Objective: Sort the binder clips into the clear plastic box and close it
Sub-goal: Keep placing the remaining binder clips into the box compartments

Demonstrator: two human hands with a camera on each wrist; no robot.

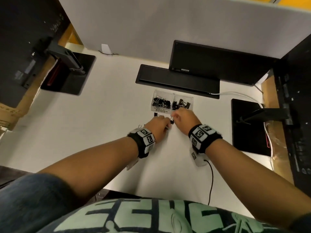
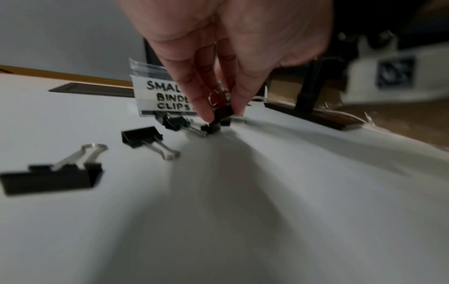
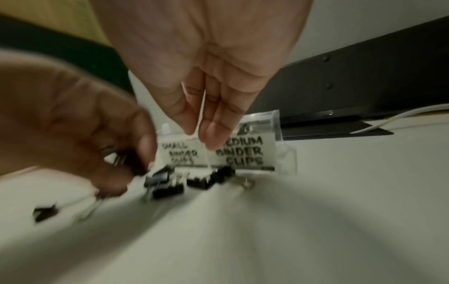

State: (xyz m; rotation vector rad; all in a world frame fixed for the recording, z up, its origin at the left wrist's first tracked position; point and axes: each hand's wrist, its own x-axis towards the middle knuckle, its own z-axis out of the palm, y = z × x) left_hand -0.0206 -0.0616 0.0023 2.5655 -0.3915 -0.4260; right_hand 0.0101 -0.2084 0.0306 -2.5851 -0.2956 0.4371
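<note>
I'm mid-sort: my left hand (image 2: 218,63) pinches a small binder clip (image 2: 219,117) off the bench (image 2: 267,211), just before the clear plastic box (image 1: 173,102). Right hand (image 3: 206,67) hangs with fingers relaxed, seemingly empty. Next, I'd lift the clip into the "small" compartment.

Black wristbands (image 1: 142,145) with white coded tags, green-lettered shirt (image 1: 134,217), bare forearms

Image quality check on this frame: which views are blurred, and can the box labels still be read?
Head view: sharp, wide-angle bending at the edges, labels on the clear plastic box tiny. Left wrist view: left hand slightly soft, "SMALL BINDER CLIPS" label readable though fingers cover part, near binder clip smeared. Right wrist view: heavy motion blur, "MEDIUM BINDER CLIPS" label legible, small label barely; right hand soft.
</note>
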